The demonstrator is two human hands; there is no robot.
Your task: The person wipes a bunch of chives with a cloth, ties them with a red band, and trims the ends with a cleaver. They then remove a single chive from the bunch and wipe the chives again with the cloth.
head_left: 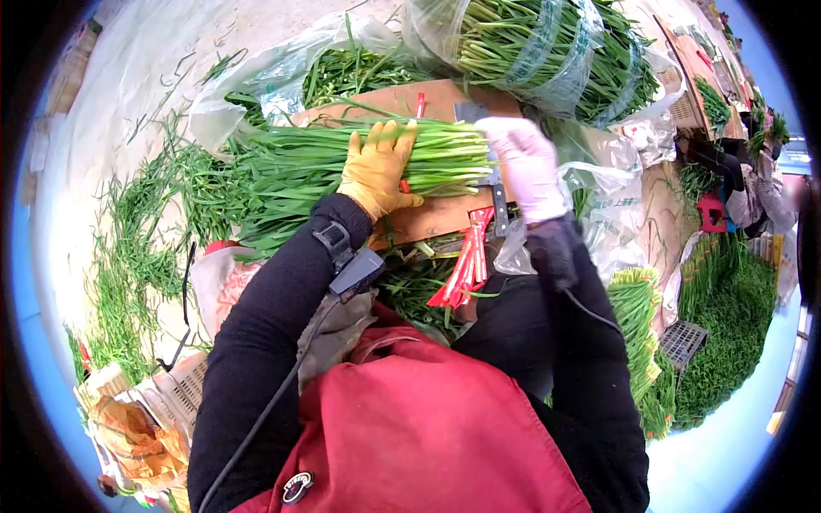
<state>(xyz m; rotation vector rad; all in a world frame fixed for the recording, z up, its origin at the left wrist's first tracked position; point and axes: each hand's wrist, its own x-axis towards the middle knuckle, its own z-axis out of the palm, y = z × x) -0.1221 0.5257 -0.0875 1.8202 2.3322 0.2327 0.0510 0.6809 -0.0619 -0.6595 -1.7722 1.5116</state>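
A bundle of long green stalks [291,167] lies across a brown board [428,221], its pale ends pointing right. My left hand [378,167], in a yellow-orange glove, grips the bundle from above, beside a red band. At the pale ends is my right hand [523,167], in a whitish glove; it is blurred, and its fingertips and anything between them cannot be made out. A metal piece with a dark riveted part [500,214] lies on the board, partly hidden by the stalks and my right hand. Red and white strips [466,272] hang at the board's near edge.
Wrapped green stalks [547,56] lie behind the board, with an open plastic bag of greens [355,75] to their left. Loose leaves [141,248] cover the left floor. Stacked bundles [634,329], a dark crate [682,344] and a person [757,201] are at right.
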